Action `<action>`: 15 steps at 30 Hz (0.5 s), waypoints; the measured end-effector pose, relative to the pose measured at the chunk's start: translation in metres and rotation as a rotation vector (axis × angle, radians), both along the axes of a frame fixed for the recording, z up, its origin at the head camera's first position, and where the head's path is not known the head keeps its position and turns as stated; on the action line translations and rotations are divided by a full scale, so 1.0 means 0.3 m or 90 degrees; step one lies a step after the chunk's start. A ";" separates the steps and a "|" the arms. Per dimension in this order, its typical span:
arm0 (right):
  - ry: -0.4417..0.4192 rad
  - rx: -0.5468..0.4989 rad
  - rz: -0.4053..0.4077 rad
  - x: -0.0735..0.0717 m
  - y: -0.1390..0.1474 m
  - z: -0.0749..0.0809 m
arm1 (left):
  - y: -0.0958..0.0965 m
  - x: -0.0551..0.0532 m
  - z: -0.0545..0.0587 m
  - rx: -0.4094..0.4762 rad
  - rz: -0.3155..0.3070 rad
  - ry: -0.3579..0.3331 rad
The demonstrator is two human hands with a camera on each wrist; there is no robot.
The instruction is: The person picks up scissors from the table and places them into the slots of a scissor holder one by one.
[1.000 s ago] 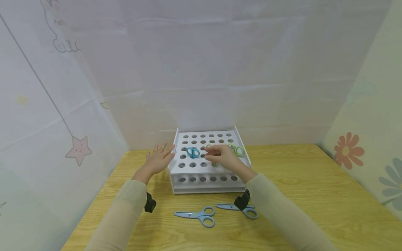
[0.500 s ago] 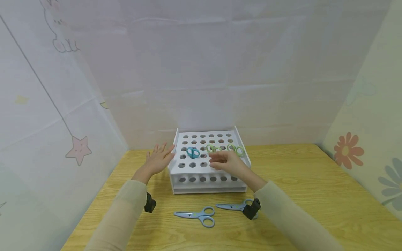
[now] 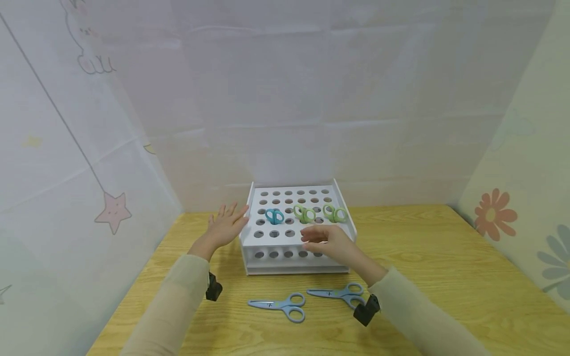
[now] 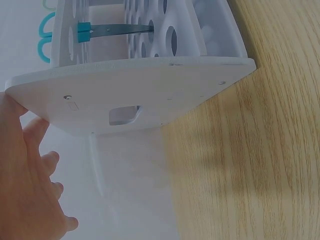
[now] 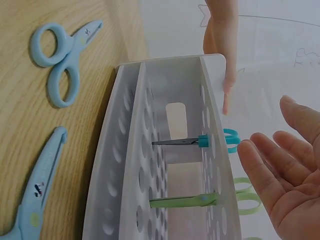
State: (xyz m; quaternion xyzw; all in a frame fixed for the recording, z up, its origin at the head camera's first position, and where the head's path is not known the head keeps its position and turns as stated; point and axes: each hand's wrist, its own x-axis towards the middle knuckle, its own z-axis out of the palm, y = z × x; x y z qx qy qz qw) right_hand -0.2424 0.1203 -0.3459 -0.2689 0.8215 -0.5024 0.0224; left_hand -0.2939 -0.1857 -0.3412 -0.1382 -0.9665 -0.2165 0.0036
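Observation:
A white rack with rows of round holes (image 3: 271, 240) stands on the table. Teal-handled scissors (image 3: 274, 216) hang point-down in one hole. To their right, green scissors (image 3: 305, 214) and a second green pair (image 3: 334, 214) sit in holes the same way. My left hand (image 3: 221, 228), fingers straight and spread, touches the rack's left side panel at its top edge, as the left wrist view shows. My right hand (image 3: 331, 241) hovers over the rack's front right part, holding nothing, its fingers loosely bent. In the right wrist view its fingertips are apart from the scissors' handles.
Two blue scissors lie on the wooden table (image 3: 414, 277) in front of the rack: one pair (image 3: 282, 305) nearer the middle, the other pair (image 3: 340, 292) to the right beside my right wrist camera (image 3: 367, 310). A pale patterned sheet (image 3: 285, 99) hangs behind the table.
My right hand has drawn back toward me and to the right, away from the green scissors' handles, which now show fully. The left hand has stayed at the rack's side.

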 end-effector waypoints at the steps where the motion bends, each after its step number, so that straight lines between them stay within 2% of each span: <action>1: -0.003 -0.001 0.002 0.004 0.002 -0.002 | 0.000 -0.001 0.000 0.001 0.000 -0.001; 9: 0.025 0.003 0.029 0.024 0.009 -0.033 | -0.001 -0.009 -0.007 -0.001 0.004 -0.005; 15: 0.024 0.032 0.026 0.033 0.005 -0.061 | -0.001 -0.006 -0.005 0.002 0.004 -0.003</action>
